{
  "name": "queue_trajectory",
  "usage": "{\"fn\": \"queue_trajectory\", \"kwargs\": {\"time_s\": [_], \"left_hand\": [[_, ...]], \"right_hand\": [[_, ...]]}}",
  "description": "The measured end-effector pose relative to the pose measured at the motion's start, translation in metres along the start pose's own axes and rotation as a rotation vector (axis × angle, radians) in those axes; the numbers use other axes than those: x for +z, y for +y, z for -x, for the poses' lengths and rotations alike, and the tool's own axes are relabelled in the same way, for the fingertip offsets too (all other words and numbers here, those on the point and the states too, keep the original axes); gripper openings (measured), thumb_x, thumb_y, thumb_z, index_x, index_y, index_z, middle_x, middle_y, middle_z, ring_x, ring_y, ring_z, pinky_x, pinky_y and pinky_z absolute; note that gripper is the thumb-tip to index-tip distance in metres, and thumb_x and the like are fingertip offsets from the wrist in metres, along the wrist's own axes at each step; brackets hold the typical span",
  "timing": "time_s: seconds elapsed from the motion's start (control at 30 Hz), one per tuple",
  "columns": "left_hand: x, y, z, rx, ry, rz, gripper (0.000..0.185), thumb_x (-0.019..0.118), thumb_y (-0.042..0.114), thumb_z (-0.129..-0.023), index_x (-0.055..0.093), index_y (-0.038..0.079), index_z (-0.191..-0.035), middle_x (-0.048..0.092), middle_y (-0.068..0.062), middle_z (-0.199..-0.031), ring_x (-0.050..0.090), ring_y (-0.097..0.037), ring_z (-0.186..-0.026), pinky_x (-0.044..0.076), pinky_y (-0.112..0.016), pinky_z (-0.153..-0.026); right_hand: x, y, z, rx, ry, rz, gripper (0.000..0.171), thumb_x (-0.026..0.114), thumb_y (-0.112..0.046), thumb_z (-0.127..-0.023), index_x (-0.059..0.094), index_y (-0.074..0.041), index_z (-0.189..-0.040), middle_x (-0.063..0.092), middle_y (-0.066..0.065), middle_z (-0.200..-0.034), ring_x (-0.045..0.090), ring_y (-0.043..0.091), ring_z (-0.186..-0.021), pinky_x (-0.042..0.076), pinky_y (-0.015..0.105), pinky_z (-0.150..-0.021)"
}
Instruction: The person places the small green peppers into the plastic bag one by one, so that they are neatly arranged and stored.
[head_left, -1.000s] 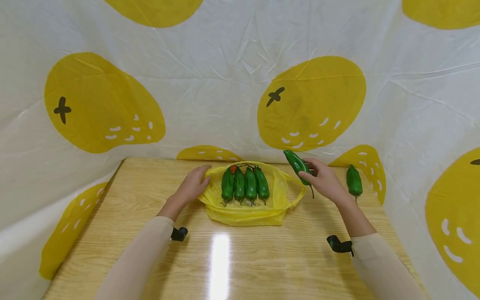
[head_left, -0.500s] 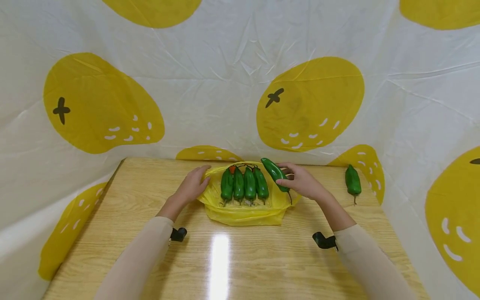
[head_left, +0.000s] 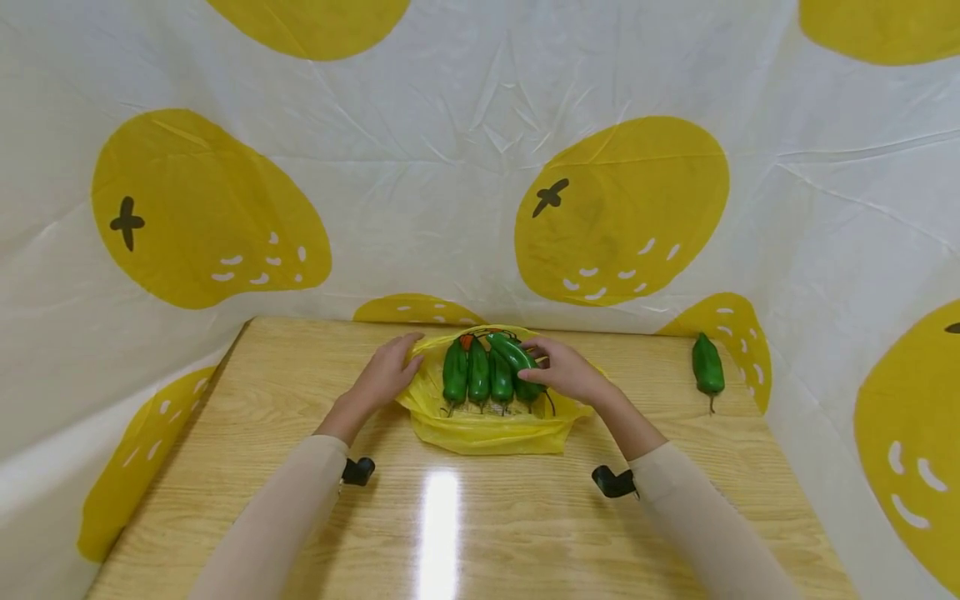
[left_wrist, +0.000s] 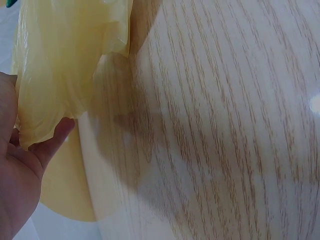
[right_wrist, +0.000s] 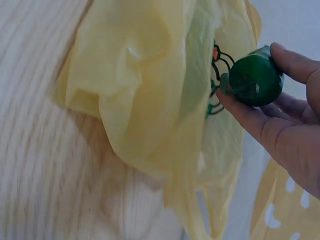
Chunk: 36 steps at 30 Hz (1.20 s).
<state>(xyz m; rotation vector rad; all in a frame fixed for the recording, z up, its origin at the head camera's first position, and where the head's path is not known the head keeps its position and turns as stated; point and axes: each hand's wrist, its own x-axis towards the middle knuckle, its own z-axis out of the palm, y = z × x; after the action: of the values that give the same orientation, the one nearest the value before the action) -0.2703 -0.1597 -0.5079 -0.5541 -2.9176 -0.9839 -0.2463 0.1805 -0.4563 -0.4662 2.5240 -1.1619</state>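
Observation:
My right hand [head_left: 570,371] grips a long green pepper [head_left: 510,352] by its stem end, tilted with the tip toward the back left. This pepper overlaps the row of several green peppers [head_left: 454,371] inside a yellow plastic bag [head_left: 487,439]. In the right wrist view, the held pepper [right_wrist: 257,80] sits between thumb and fingers, its stem facing the camera. My left hand [head_left: 388,367] holds the bag's left edge, the film lying between thumb and fingers in the left wrist view. The bag's mouth gapes upward, and a handle loop [right_wrist: 215,215] hangs at its right side.
One more green pepper [head_left: 707,364] lies at the right of the wooden table [head_left: 300,533]. A white cloth with yellow fruit prints [head_left: 420,208] hangs behind and along both sides. A bit of orange-red with dark lines [head_left: 467,341] shows behind the bagged peppers.
My right hand has carried the pepper leftward from beside the bag to over the right end of the row inside it. My left hand has stayed at the bag's edge.

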Motion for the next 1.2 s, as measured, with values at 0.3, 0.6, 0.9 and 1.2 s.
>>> {"fn": "queue_trajectory", "kwargs": {"time_s": [0.3, 0.6, 0.9, 1.2], "left_hand": [[0.0, 0.0, 0.0, 0.004, -0.002, -0.001, 0.048, 0.059, 0.017, -0.106, 0.049, 0.002, -0.15, 0.058, -0.023, -0.146, 0.055, -0.04, -0.136, 0.048, -0.056, -0.111], [0.001, -0.002, 0.0, 0.006, -0.006, 0.0, 0.048, 0.06, 0.017, -0.106, 0.049, 0.001, -0.15, 0.058, -0.023, -0.145, 0.056, -0.041, -0.135, 0.048, -0.056, -0.111], [0.002, -0.002, -0.001, 0.015, -0.007, -0.008, 0.048, 0.06, 0.016, -0.105, 0.05, 0.002, -0.15, 0.059, -0.023, -0.144, 0.056, -0.041, -0.134, 0.048, -0.056, -0.111], [0.002, -0.001, -0.002, 0.019, -0.007, -0.009, 0.049, 0.06, 0.016, -0.105, 0.049, 0.001, -0.15, 0.059, -0.024, -0.144, 0.057, -0.041, -0.133, 0.049, -0.056, -0.11]], "right_hand": [[0.016, -0.006, -0.012, 0.051, -0.002, 0.014, 0.052, 0.067, -0.024, -0.102, 0.052, -0.002, -0.147, 0.057, 0.021, -0.141, 0.054, 0.037, -0.131, 0.054, 0.05, -0.1], [0.03, -0.012, -0.026, 0.138, 0.023, -0.022, 0.062, 0.069, -0.031, -0.1, 0.048, -0.002, -0.152, 0.061, 0.022, -0.139, 0.059, 0.036, -0.128, 0.056, 0.05, -0.099], [0.042, -0.017, -0.039, 0.182, 0.068, -0.017, 0.059, 0.068, -0.034, -0.101, 0.052, -0.001, -0.148, 0.066, 0.019, -0.133, 0.068, 0.031, -0.115, 0.06, 0.045, -0.091], [0.049, -0.026, -0.05, 0.211, 0.074, -0.022, 0.052, 0.067, -0.034, -0.102, 0.06, -0.001, -0.141, 0.071, 0.011, -0.095, 0.074, 0.025, -0.077, 0.063, 0.043, -0.081]]}}
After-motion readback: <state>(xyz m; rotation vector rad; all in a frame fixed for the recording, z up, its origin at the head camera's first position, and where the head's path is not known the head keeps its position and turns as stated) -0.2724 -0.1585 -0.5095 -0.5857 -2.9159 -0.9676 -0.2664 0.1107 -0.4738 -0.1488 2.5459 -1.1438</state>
